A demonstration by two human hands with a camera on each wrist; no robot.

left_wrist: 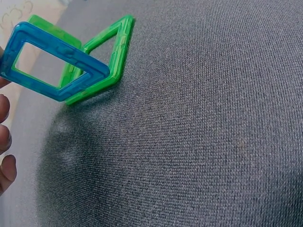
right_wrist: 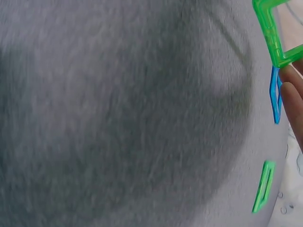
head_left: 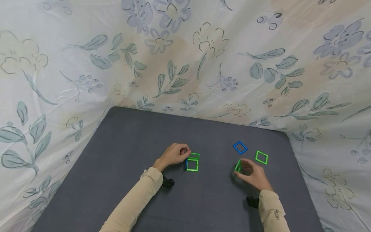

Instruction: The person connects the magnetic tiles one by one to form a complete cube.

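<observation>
My left hand (head_left: 173,154) pinches a blue square magnetic tile (left_wrist: 61,48) by its raised edge. That open-framed tile stands upright along the side of a green tile (left_wrist: 121,53) lying flat on the table. A second green tile (left_wrist: 56,30) rises behind the blue one, joined into the same small structure. To the right, my right hand (head_left: 254,175) grips another green tile (right_wrist: 269,35) between thumb and fingers, holding it on edge above the table. Only some fingertips (left_wrist: 4,137) of the left hand show in its wrist view.
Beyond my right hand lie a loose blue tile (head_left: 243,145) and a loose green tile (head_left: 267,159). The dark grey table (head_left: 130,138) meets a flowered cloth (head_left: 179,96) at its back and sides. A black wrist mount (head_left: 168,182) sits under the left sleeve.
</observation>
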